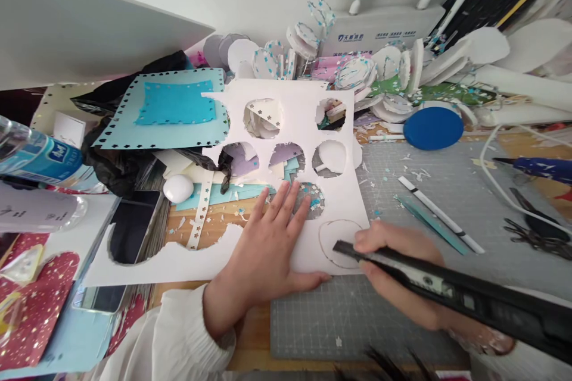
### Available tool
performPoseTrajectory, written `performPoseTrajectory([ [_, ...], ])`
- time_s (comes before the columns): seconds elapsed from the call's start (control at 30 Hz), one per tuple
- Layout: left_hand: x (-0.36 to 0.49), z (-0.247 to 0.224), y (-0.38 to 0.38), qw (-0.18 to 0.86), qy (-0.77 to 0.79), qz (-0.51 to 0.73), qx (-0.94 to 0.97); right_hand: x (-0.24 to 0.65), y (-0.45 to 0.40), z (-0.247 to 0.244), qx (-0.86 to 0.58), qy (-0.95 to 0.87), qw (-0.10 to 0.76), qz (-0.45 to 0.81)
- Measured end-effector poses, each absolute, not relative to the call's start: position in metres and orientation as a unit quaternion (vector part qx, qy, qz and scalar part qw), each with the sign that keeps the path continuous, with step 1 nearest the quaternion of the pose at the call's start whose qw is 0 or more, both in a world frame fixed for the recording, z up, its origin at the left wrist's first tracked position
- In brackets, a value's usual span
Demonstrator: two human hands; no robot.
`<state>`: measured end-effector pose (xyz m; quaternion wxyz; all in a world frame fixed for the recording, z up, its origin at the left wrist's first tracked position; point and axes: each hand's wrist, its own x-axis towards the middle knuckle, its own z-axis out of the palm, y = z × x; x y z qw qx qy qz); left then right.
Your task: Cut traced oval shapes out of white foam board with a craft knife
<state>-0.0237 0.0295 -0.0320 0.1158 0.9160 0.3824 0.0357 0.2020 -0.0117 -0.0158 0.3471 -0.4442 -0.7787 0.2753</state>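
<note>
A white sheet [179, 266] with several round holes lies across the grey cutting mat [313, 321] and the wooden table. My left hand [268, 244] rests flat on it, fingers spread, holding nothing. In my right hand [402, 268] is a black utility knife [473, 300], gripped near its front end. The knife's tip is over a drawn circle [342, 244] at the sheet's lower right corner; whether it touches the paper I cannot tell.
Right: a blue disc [433, 128], white strip [440, 214], teal tool [431, 225], scissors [536, 211] and white cable [489, 161]. Left: water bottle [49, 155], phone [134, 223] and blue sheets [174, 101]. White paper discs [241, 56] and markers [478, 6] line the back.
</note>
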Motion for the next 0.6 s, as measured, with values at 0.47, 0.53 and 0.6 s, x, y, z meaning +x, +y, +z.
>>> performPoseTrajectory([
  [0.47,-0.024,-0.034,0.029,0.119,0.380,0.047,0.916,0.180,-0.010,-0.023,-0.526,-0.698,0.373,0.312],
  [0.53,-0.023,-0.034,0.029,0.120,0.381,0.047,0.916,0.180,-0.009,-0.020,-0.527,-0.696,0.373,0.315],
  [0.6,-0.023,-0.034,0.029,0.121,0.382,0.045,0.915,0.180,-0.009,-0.019,-0.528,-0.695,0.369,0.317],
])
